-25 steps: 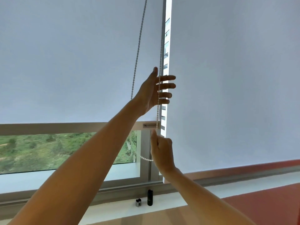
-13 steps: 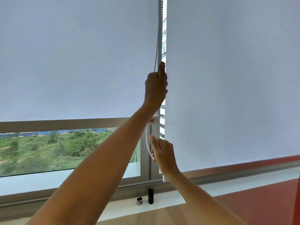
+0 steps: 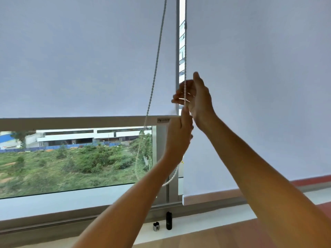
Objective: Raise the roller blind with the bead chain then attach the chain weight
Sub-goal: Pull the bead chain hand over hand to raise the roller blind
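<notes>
**Steadily, hand over hand**

Two roller blinds: the left blind (image 3: 80, 59) is part raised, the right blind (image 3: 259, 86) is down almost to the ledge (image 3: 206, 227). One bead chain (image 3: 156, 68) (two strands, one loop) hangs at the left blind's right edge. The left hand (image 3: 179, 138) pinches the right strand just under the right hand (image 3: 199, 99), whose fingers half-curl about it; whether they grip, I cannot tell. Best to pull straight down, on one strand only. Two small things stand at the ledge's back edge: a black cylinder (image 3: 168, 223) and a clip (image 3: 156, 226).

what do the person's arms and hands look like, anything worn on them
Left forearm and right forearm are bare, no sleeve in view. Left hand and right hand wear no gloves; no ring, watch or bracelet shows.
</notes>
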A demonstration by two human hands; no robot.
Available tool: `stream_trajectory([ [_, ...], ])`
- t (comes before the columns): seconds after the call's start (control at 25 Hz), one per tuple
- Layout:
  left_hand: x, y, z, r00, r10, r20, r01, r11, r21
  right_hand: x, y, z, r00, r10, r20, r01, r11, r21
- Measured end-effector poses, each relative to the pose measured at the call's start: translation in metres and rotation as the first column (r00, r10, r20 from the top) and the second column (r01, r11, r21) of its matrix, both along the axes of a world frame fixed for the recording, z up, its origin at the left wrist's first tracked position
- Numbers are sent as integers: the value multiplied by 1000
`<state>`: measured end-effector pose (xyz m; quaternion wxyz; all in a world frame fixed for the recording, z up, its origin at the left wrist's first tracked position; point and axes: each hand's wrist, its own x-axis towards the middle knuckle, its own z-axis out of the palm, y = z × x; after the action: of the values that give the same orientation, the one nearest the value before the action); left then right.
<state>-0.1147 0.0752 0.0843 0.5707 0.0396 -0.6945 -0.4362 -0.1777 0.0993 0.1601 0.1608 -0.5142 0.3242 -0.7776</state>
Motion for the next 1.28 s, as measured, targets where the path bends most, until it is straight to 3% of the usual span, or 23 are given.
stream_trajectory([
  [0.12, 2, -12, -54, 993, -29, 111, 28, 1000, 9, 8, 4, 28, 969, 245, -1, -242, 958, 156],
  [0.24, 5, -25, -99, 982, -18, 186, 21, 1000, -11, 9, 3, 46, 962, 265, -62, -239, 933, 271],
  [0.32, 7, -31, -115, 977, 20, 210, -13, 999, -36, 12, -4, 49, 985, 158, -67, -136, 958, 252],
  [0.44, 5, -38, -119, 973, 29, 231, -16, 998, -56, 21, -18, 41, 981, -159, -113, 165, 985, 48],
  [0.56, 3, -45, -110, 962, -11, 274, 18, 1000, -21, 29, -31, 37, 871, -467, -154, 445, 882, -156],
  [0.68, 10, -53, -85, 923, -245, 296, 214, 968, 132, 33, -35, 35, 796, -584, -157, 534, 800, -273],
  [0.76, 14, -62, -61, 922, -295, 253, 244, 946, 214, 30, -37, 23, 716, -673, -187, 601, 730, -326],
  [0.92, 23, -67, -9, 934, -299, 194, 265, 946, 184, 21, -46, -45, 622, -741, -254, 658, 670, -344],
  [1.16, 25, -57, 41, 853, -507, 122, 472, 851, 229, 29, -55, -179, 633, -655, -413, 628, 746, -222],
  [1.28, 24, -54, 50, 834, -510, 209, 440, 844, 306, 30, -49, -213, 613, -670, -420, 646, 730, -223],
])
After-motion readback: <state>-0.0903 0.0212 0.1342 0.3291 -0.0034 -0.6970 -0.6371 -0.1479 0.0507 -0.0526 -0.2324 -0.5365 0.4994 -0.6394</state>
